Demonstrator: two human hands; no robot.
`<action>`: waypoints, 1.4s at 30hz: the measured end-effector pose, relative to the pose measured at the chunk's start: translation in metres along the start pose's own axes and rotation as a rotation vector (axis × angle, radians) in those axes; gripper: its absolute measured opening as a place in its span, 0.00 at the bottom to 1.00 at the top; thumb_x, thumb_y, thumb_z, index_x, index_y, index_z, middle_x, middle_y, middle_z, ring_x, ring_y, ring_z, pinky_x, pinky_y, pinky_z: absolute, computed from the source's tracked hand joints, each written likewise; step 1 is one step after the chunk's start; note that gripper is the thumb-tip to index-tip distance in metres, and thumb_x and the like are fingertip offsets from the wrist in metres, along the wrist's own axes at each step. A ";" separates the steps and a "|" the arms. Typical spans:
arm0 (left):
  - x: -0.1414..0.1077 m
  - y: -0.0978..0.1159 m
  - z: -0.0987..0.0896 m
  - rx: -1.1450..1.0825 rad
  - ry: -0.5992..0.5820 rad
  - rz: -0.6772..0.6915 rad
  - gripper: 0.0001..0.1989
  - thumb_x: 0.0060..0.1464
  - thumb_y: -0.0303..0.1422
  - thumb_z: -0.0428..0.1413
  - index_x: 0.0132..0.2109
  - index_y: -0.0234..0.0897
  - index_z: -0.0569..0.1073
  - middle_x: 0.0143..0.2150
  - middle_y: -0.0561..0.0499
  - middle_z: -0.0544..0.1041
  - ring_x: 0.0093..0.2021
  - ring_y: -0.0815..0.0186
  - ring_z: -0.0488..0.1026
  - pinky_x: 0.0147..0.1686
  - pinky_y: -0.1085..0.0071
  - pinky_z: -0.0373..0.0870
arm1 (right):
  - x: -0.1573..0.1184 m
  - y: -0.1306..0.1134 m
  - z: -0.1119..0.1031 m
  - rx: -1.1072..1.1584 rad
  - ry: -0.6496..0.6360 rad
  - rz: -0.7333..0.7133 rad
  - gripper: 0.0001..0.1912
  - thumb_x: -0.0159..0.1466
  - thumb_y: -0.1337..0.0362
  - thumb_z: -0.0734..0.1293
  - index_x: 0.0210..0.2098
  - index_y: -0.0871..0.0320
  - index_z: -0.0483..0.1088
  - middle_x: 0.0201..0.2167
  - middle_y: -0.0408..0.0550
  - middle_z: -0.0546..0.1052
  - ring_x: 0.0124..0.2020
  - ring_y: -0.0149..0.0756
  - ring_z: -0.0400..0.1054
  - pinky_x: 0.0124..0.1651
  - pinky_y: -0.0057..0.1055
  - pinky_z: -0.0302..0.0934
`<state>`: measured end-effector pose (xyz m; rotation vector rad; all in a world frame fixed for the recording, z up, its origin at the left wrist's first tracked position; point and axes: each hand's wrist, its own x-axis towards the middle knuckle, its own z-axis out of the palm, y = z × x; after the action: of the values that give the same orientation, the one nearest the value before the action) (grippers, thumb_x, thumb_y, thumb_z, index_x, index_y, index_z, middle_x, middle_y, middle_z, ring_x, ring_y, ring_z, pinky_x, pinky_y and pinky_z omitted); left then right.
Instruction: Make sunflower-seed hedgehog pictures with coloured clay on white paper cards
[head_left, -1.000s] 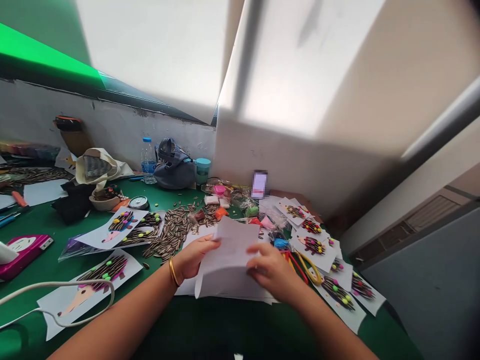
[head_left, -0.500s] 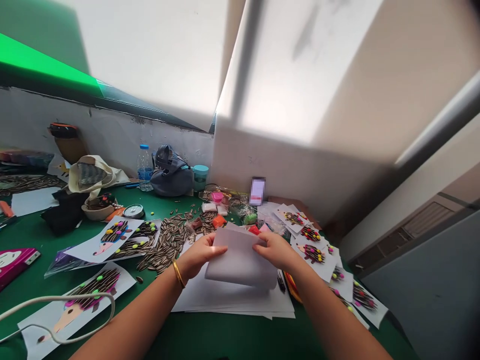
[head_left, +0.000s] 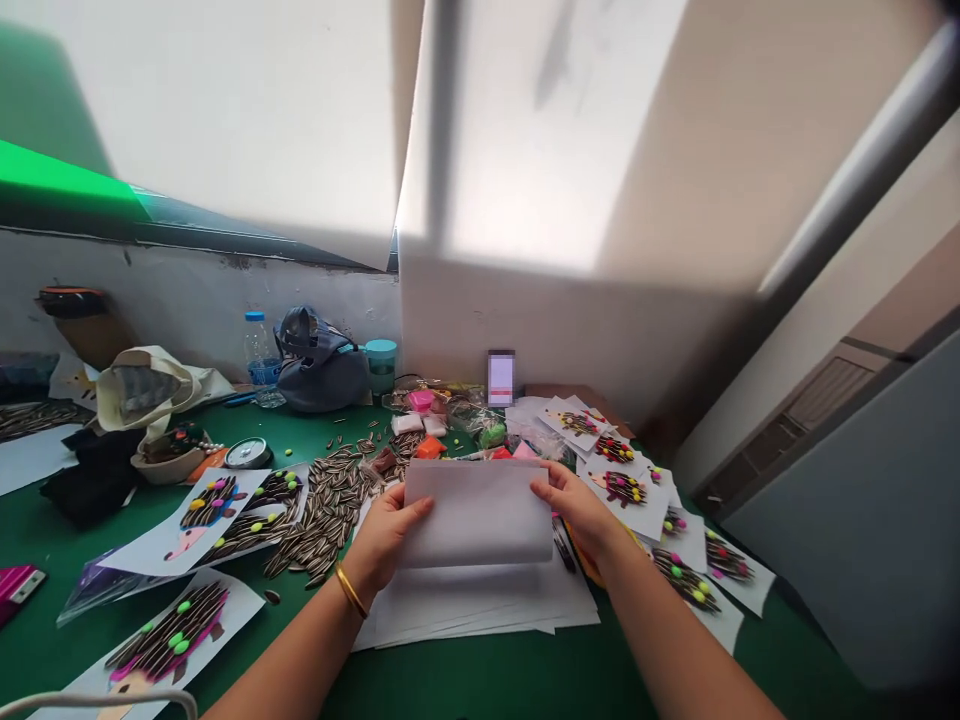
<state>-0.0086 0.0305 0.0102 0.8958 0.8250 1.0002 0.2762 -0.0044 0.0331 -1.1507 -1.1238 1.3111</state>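
A white sheet of paper [head_left: 478, 520], bent over on itself, is held up between my two hands. My left hand [head_left: 390, 530] pinches its left edge with the thumb in front, a gold bangle on the wrist. The right edge is gripped by my right hand [head_left: 576, 505], thumb on the near face and fingers mostly behind. Beneath it, a stack of white paper [head_left: 480, 605] lies on the green table [head_left: 420, 680]. Striped sunflower seeds [head_left: 322, 515] are heaped just left of the paper.
Hedgehog pictures with seed spines lie at left [head_left: 172, 640] and right [head_left: 622, 488]. Behind are a phone [head_left: 501, 378], a blue-grey bag [head_left: 322, 365], a water bottle [head_left: 262, 365], a teal-lidded cup [head_left: 381, 368] and coloured clay packets [head_left: 429, 447]. A pale cable [head_left: 112, 698] crosses the lower left.
My hands have moved apart to the sheet's side edges, and the sheet now looks flatter and squarer. The camera view has shifted, moving the left-hand objects leftward.
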 end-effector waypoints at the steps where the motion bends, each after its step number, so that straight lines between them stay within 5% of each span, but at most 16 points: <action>1: -0.001 0.000 0.001 -0.001 0.002 0.002 0.27 0.39 0.38 0.71 0.47 0.33 0.76 0.40 0.44 0.82 0.35 0.59 0.78 0.33 0.70 0.72 | -0.001 0.007 0.004 0.051 0.027 -0.018 0.28 0.52 0.49 0.75 0.47 0.56 0.70 0.43 0.51 0.79 0.42 0.42 0.74 0.43 0.35 0.67; 5: -0.003 -0.003 0.005 0.037 0.034 -0.020 0.28 0.40 0.39 0.70 0.48 0.35 0.76 0.39 0.45 0.82 0.33 0.60 0.79 0.31 0.71 0.72 | -0.002 0.027 0.013 0.107 0.169 -0.097 0.24 0.53 0.48 0.75 0.42 0.57 0.71 0.38 0.50 0.80 0.35 0.41 0.74 0.36 0.32 0.66; 12: -0.001 -0.009 0.001 0.101 0.057 -0.043 0.27 0.40 0.44 0.70 0.46 0.35 0.77 0.37 0.45 0.82 0.30 0.61 0.78 0.28 0.71 0.71 | -0.007 0.030 0.015 0.074 0.221 -0.088 0.23 0.52 0.45 0.74 0.35 0.56 0.73 0.30 0.47 0.78 0.28 0.40 0.71 0.29 0.32 0.63; 27: -0.005 -0.004 0.002 0.156 0.114 -0.044 0.27 0.37 0.45 0.70 0.43 0.35 0.78 0.33 0.46 0.82 0.29 0.60 0.77 0.27 0.70 0.70 | -0.006 0.045 0.012 0.113 0.213 -0.057 0.21 0.55 0.46 0.73 0.37 0.56 0.74 0.29 0.46 0.78 0.27 0.39 0.70 0.28 0.32 0.62; 42: -0.009 -0.002 0.007 0.131 0.072 -0.014 0.27 0.39 0.45 0.69 0.45 0.35 0.77 0.33 0.47 0.81 0.27 0.64 0.75 0.26 0.71 0.69 | -0.009 0.026 0.014 0.093 0.181 -0.095 0.22 0.51 0.47 0.75 0.33 0.57 0.73 0.28 0.44 0.77 0.27 0.37 0.69 0.28 0.31 0.61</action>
<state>-0.0051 0.0197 0.0129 0.9686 0.9654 0.9795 0.2598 -0.0147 0.0093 -1.1102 -0.9635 1.1495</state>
